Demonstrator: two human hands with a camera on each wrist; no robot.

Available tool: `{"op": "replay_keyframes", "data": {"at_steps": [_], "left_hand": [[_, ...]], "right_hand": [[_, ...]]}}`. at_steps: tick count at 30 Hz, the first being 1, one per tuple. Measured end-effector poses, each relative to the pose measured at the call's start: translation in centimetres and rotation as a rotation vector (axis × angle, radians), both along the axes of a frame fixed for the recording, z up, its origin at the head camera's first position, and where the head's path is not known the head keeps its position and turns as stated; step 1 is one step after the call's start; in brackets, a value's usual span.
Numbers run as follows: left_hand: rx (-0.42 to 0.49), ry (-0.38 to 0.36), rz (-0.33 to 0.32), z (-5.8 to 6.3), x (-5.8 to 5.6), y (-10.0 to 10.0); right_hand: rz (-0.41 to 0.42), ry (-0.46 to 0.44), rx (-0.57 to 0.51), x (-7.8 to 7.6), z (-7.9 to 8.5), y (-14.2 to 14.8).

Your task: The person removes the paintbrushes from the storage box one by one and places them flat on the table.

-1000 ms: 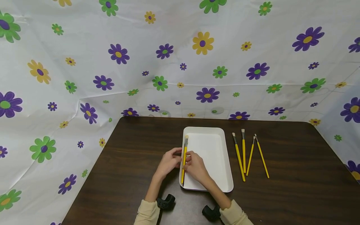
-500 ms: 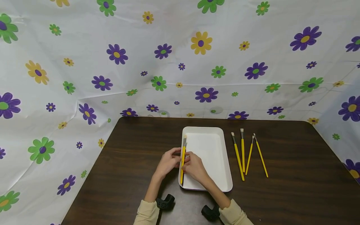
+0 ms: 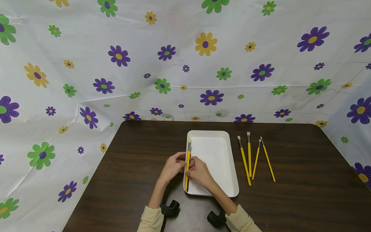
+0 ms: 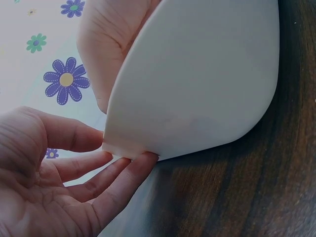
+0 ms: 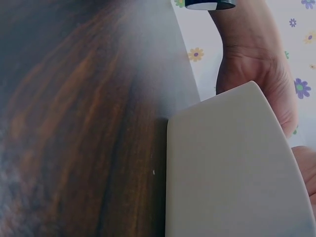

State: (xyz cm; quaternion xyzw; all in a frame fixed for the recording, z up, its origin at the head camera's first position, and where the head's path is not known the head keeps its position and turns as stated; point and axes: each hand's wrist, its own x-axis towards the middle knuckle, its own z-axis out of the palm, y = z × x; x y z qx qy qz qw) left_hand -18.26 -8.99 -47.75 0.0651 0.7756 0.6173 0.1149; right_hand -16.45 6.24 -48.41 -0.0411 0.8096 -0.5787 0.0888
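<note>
A white rectangular tray [image 3: 214, 161] lies on the dark wooden table. Along its inner left side runs a yellow-handled paintbrush [image 3: 188, 157], bristles pointing away from me. My right hand [image 3: 200, 172] pinches the brush handle near its middle. A thin dark line shows beside the brush; I cannot tell whether it is another handle or a shadow. My left hand [image 3: 171, 168] is at the tray's left rim, and in the left wrist view its fingertips touch the tray's outer wall [image 4: 197, 84]. The right hand's fingertips are hidden behind the wall in both wrist views.
Right of the tray lie several yellow paintbrushes, among them a wide one [image 3: 244, 159] and one at the far right [image 3: 268, 161]. Black wrist mounts [image 3: 170, 208] hang under the forearms. A flowered cloth [image 3: 174, 71] rises behind the table [image 3: 145, 138].
The paintbrush has shifted slightly left toward the tray's left wall, with my right hand on it. My left hand stays at the rim. The whole head view has drifted a little left.
</note>
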Motion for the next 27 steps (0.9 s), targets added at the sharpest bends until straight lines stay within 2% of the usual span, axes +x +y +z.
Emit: {"op": "replay_keyframes", "data": {"at_steps": [12,27], "left_hand": [[-0.011,-0.004,-0.01,-0.16,-0.1,-0.03],[-0.018,-0.008,-0.005,-0.14,-0.19,-0.02]], "right_hand": [[-0.01,-0.073,-0.048,0.14,0.42,0.09],[-0.022,-0.068,-0.046,-0.01,0.17,0.15]]}}
